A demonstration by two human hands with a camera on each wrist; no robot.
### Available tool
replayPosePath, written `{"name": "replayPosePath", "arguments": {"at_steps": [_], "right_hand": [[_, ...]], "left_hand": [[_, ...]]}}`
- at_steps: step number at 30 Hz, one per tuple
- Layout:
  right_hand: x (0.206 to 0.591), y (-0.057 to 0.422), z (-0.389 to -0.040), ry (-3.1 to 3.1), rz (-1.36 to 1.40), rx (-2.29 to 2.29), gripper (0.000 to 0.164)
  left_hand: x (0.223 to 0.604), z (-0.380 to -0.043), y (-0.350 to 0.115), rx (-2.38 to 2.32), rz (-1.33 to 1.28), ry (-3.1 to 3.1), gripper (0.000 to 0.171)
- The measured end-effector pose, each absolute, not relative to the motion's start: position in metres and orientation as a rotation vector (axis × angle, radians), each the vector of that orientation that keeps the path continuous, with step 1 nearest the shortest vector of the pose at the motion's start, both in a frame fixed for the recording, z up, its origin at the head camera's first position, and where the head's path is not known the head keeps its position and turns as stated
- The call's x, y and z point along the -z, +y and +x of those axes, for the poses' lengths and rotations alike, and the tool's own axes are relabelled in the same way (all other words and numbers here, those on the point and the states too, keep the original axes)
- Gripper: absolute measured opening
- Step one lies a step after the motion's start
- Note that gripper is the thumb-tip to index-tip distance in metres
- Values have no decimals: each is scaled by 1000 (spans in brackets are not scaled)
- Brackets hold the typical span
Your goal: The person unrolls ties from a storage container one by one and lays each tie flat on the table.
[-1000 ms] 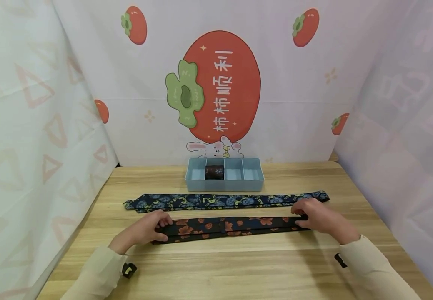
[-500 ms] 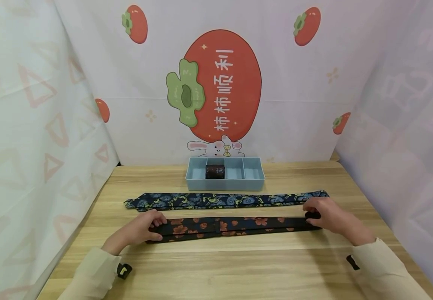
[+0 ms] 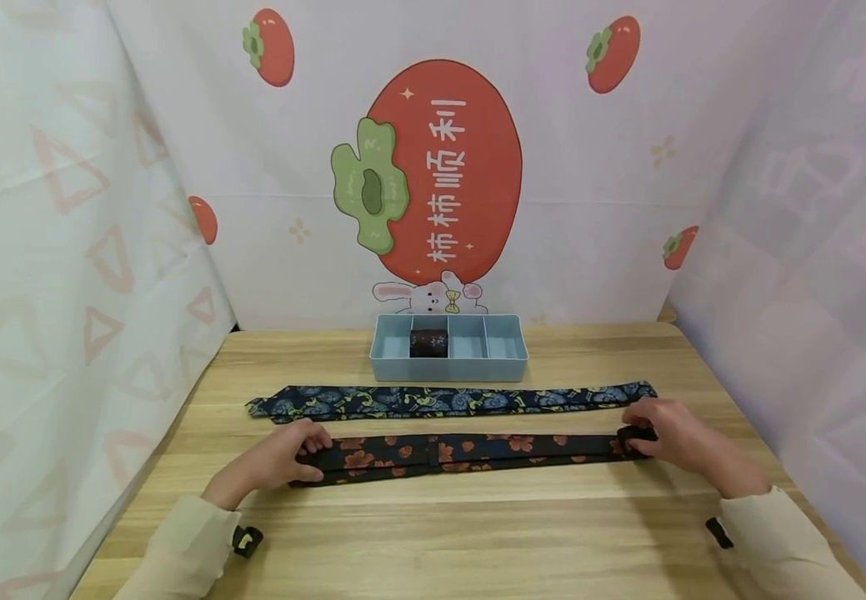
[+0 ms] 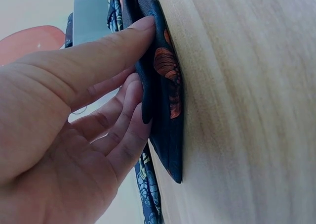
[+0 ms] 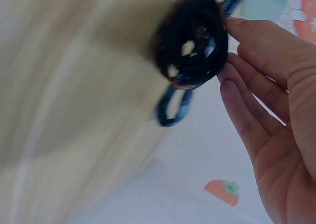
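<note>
A dark necktie with orange flowers (image 3: 470,452) lies lengthwise across the table, its back side up. My left hand (image 3: 281,457) pinches its left end; in the left wrist view, thumb and fingers hold the cloth near the pointed tip (image 4: 170,159). At the other end, my right hand (image 3: 668,433) holds a loose coil (image 5: 192,43) of the same tie between thumb and fingertips. Seen end-on in the right wrist view, that coil shows gaps between its turns. Behind lies a navy necktie with blue and yellow figures (image 3: 433,402), close to my right fingertips.
A light-blue box (image 3: 448,370) with several compartments stands at the back of the table. One compartment holds a rolled dark necktie (image 3: 429,342). Printed cloth (image 3: 568,250) hangs behind the table and along both sides.
My right hand has moved right along with its end of the flowered tie. My left hand has shifted slightly left, and the tie's middle has slid left. The navy tie and box stay put.
</note>
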State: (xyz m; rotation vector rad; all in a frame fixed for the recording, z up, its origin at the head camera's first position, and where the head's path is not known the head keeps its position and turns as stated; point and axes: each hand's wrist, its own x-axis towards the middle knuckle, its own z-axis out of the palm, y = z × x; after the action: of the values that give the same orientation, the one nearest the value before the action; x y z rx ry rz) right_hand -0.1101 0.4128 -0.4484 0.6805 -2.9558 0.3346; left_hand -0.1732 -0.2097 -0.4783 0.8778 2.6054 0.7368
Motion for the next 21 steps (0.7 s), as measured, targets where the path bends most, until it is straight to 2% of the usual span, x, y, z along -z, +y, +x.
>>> {"name": "replayPosePath", "arguments": {"at_steps": [5, 11, 21], "right_hand": [[441, 397, -108, -2990, 715, -368, 27], [454, 397, -111, -2936, 827, -357, 24], [456, 419, -108, -2899, 728, -284, 31]], "left_hand": [[477, -173, -209, -728, 877, 2601, 37], [476, -173, -210, -729, 864, 2592, 37], [479, -173, -212, -750, 856, 2597, 37]]}}
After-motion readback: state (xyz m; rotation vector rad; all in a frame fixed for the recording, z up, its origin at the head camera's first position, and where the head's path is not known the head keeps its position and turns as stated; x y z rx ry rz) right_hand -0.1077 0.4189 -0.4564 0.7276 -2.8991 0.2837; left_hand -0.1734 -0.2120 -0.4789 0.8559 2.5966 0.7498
